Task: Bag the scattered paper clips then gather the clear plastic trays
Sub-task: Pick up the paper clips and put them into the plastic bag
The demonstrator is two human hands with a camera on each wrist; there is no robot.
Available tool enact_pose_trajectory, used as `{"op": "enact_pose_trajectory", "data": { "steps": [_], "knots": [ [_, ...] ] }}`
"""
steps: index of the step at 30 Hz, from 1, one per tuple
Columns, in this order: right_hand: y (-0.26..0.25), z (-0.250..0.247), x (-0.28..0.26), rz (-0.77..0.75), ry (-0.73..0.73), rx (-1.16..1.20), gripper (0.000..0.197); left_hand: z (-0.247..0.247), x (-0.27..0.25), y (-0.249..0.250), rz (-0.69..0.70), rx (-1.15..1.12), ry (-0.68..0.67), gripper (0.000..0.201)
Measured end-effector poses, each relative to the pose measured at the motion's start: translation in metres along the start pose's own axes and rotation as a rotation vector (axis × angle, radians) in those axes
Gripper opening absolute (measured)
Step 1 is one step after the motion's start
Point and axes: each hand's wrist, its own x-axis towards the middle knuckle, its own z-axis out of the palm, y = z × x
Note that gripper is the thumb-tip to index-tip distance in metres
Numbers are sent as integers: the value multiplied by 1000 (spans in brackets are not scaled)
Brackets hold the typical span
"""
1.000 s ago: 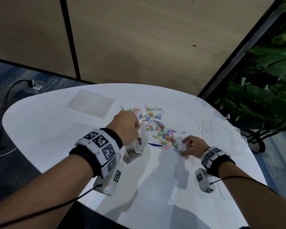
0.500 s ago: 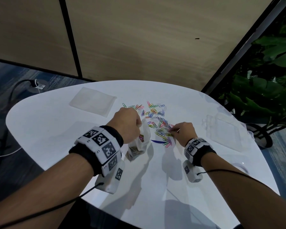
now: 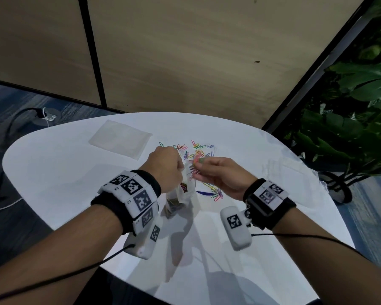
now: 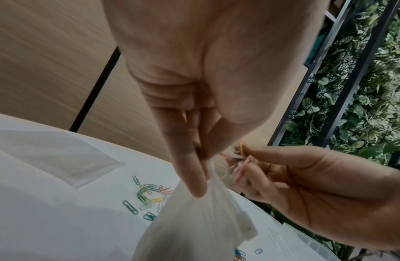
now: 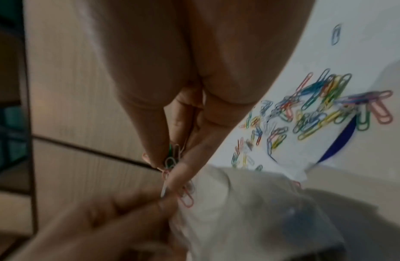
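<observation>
My left hand (image 3: 165, 167) pinches the top edge of a clear zip bag (image 3: 185, 190) and holds it upright over the white table (image 3: 53, 172); the bag (image 4: 194, 229) hangs below the fingertips. My right hand (image 3: 216, 175) pinches a small bunch of coloured paper clips (image 3: 196, 166) right at the bag's mouth; the held clips (image 5: 172, 162) sit between thumb and fingers. More scattered paper clips (image 3: 198, 150) lie on the table behind and under the hands, also shown as a pile (image 5: 317, 109). A clear plastic tray (image 3: 288, 172) lies at the right, faint against the table.
A flat clear bag (image 3: 120, 139) lies on the table at the back left. Leafy plants (image 3: 350, 119) stand beyond the table's right edge. A wooden wall panel (image 3: 185, 51) rises behind. A cable and floor socket (image 3: 44, 116) are on the carpet at left.
My right hand picked clips from the pile, rose and moved left to the bag's mouth. The left hand kept holding the bag in about the same place.
</observation>
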Motion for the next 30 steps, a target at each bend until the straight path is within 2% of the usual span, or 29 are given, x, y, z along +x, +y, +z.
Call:
{"op": "enact_pose_trajectory", "data": {
  "steps": [2,3,6,9,13,17,21,24,27,29,30],
  "knots": [
    [8,16,-1,-20,-24,-147,9,-1,-1,2,4,0,6,23],
    [13,21,-1,-60,9,-276,10,-1,-1,2,5,0,8,22],
    [21,28,3,-202,204,-726,14,0,-2,2,-1,-22,7,26],
    [22,33,4,-302,299,-906,13,1,-2,2,17,-46,7,26],
    [22,34,6,-355,309,-1098,19,0,-2,3,22,-55,11,24],
    [18,35,5,-352,312,-1097,13,0,-2,3,29,-45,7,26],
    [18,33,6,-352,259,-1210,19,0,-1,2,28,-47,9,26],
    [15,34,3,-355,246,-1224,16,0,1,2,19,-59,12,25],
    [4,32,-3,-356,124,-1237,15,0,1,1,13,-70,15,26],
    [-5,20,-2,-308,125,-1009,12,-2,1,0,11,-70,18,26],
    [-7,8,1,-270,189,-840,11,-3,1,-2,6,-66,18,26]
  ]
}}
